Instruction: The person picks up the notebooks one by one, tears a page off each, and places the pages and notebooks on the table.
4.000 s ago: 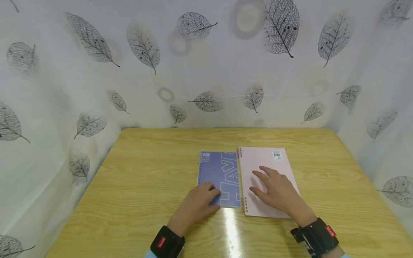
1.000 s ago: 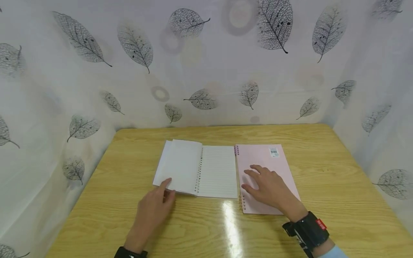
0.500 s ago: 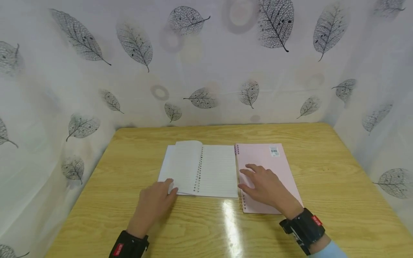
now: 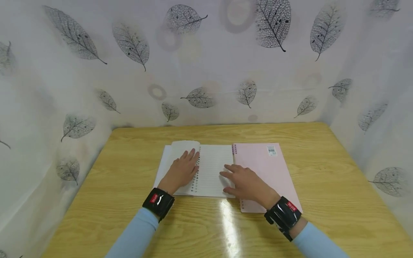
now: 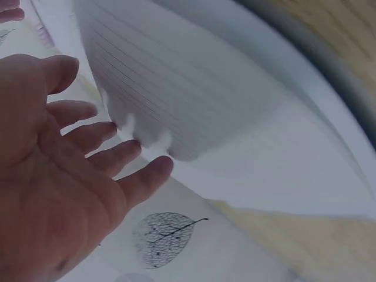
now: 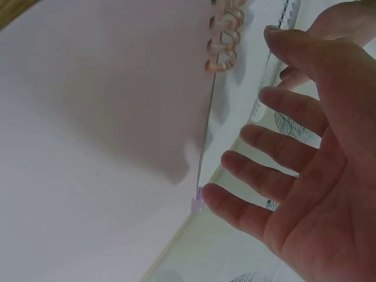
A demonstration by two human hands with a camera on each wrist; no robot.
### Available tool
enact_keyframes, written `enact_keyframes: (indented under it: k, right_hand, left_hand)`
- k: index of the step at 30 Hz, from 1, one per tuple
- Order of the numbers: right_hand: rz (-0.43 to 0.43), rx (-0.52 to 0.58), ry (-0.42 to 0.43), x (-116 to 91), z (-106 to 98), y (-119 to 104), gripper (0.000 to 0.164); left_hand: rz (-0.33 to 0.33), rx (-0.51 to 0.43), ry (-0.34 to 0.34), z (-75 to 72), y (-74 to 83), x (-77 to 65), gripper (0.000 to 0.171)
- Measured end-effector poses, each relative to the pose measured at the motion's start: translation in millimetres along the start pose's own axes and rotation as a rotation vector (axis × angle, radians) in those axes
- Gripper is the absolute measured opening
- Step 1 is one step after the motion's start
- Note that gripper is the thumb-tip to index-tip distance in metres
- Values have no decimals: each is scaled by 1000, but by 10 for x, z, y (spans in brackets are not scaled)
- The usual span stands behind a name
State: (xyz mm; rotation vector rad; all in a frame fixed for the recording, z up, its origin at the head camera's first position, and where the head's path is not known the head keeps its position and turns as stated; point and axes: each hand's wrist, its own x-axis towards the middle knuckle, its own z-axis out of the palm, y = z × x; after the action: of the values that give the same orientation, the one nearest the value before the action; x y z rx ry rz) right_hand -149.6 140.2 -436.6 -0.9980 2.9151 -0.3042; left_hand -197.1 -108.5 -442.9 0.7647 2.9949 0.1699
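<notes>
A spiral notebook point(image 4: 215, 172) lies spread on the table, with lined pages on its right side and turned leaves on its left. My left hand point(image 4: 180, 170) is over the left leaves, its straight fingers reaching up to the spiral point(image 4: 195, 182). In the left wrist view its fingertips point(image 5: 158, 167) meet their shadows on the lined paper point(image 5: 153, 88). My right hand point(image 4: 245, 182), fingers spread and holding nothing, hovers over the gap between this notebook and a closed pink notebook point(image 4: 271, 175). The right wrist view shows its palm point(image 6: 329, 194) beside the pink notebook's coil point(image 6: 223, 44).
The wooden table point(image 4: 329, 186) ends at a pale leaf-print curtain point(image 4: 219, 64) that hangs behind it and on both sides. A white barcode label point(image 4: 272, 151) is stuck on the pink cover. Glare streaks the tabletop in front of the notebooks.
The notebook's blue cover and some leaves have been turned to the left. My left hand has moved from the lower left corner onto the left leaves. My right hand has shifted left.
</notes>
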Motion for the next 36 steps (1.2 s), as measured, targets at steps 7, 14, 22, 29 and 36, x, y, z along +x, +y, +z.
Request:
enact_keyframes:
  k: [7,14,22,29,36]
  right_hand:
    - [21,14,-89,61,55,-64,56]
    - [53,25,-117,38,40,-71,64]
    - [33,30,-122,45,31,-75,68]
    - [18,41,-118,83,34,-47,66]
    - [17,73,-138,100,-5,-34,55]
  left_hand:
    - [-62,-37,-47,82,-111,-84,52]
    - [-106,-49,-30,136,-144,-125,53]
    - [-172,-140,-45,215,-166,-104,55]
    - [-174,-189,-122,227,-253,-145,62]
    - [-256,-159,-141,282,-245,-161,71]
